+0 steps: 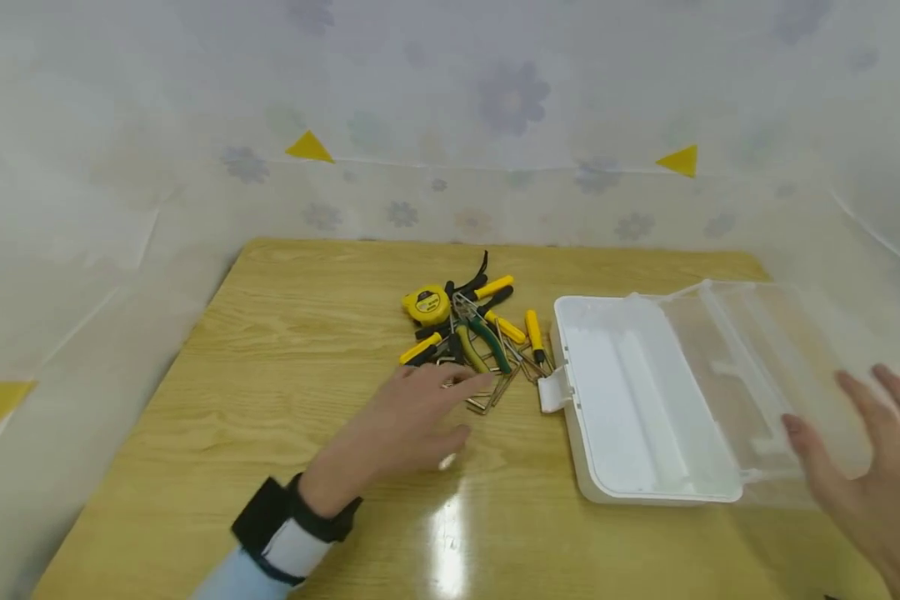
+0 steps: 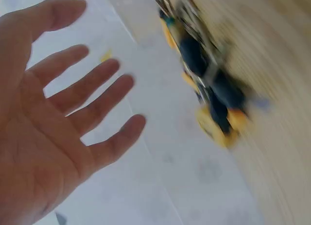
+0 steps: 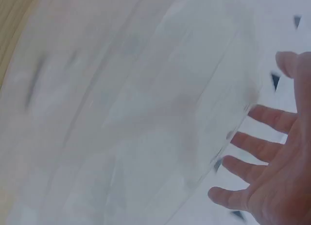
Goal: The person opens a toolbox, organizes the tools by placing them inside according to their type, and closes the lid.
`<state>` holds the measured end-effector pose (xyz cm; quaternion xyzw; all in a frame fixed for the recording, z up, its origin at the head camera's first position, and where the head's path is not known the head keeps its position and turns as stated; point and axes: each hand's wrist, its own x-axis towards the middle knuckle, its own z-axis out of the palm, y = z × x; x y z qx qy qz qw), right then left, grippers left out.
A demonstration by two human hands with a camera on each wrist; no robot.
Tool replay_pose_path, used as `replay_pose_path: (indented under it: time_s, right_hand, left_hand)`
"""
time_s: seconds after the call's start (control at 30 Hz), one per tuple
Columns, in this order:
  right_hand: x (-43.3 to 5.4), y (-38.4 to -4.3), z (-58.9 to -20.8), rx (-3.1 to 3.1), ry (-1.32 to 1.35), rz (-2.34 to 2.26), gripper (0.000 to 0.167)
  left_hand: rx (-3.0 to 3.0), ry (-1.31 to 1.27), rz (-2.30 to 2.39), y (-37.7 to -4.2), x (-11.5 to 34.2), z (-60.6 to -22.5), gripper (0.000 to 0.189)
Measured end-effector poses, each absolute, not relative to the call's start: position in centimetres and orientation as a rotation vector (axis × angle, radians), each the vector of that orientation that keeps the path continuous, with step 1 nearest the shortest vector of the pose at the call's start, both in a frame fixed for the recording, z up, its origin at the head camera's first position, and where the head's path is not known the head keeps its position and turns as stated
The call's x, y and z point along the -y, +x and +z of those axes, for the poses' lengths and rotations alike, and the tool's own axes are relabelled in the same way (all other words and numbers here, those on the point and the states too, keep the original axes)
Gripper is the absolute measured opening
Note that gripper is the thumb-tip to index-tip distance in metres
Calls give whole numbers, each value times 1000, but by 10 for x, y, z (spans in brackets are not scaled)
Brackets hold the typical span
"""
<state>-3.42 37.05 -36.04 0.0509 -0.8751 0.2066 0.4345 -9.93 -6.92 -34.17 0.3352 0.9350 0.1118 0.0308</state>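
My left hand (image 1: 412, 421) hovers over the table just in front of a heap of tools, fingers spread and nothing in them, as the left wrist view also shows. The heap holds a yellow tape measure (image 1: 429, 305), green-handled pliers (image 1: 486, 348), several yellow-and-black handled tools and several bent hex keys (image 1: 482, 407). To the right, a white plastic box (image 1: 648, 400) lies with its translucent lid (image 1: 765, 367) swung out to the right. My right hand (image 1: 881, 475) is at the lid's outer edge with fingers apart; in the right wrist view its fingertips (image 3: 260, 111) are right at that edge.
The wooden table (image 1: 270, 333) ends at a pale flowered sheet (image 1: 435, 108) hung behind and at both sides. Yellow triangles mark the sheet. A white latch (image 1: 555, 390) sticks out from the box's left side, close to the hex keys.
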Motion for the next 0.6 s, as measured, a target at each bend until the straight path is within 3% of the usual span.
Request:
replay_pose_path:
  time_s: [0.07,0.17,0.37,0.6]
  right_hand:
    - [-338,-32,-360,2183,371,338,86]
    - [-302,-28,-368,2371,586,193,88]
    - [-292,-29,-390,2631,626,36,95]
    - [-303,-52,-396,2580,691,58,98]
  left_hand:
    - [-2966,1002,397,-88,99,-343,69]
    - [-3102,933,419,-69,136,-348,77]
    - [-3269,903,428,-41,174,-365,79]
    - [-3357,925,473,-46,185,-373,70]
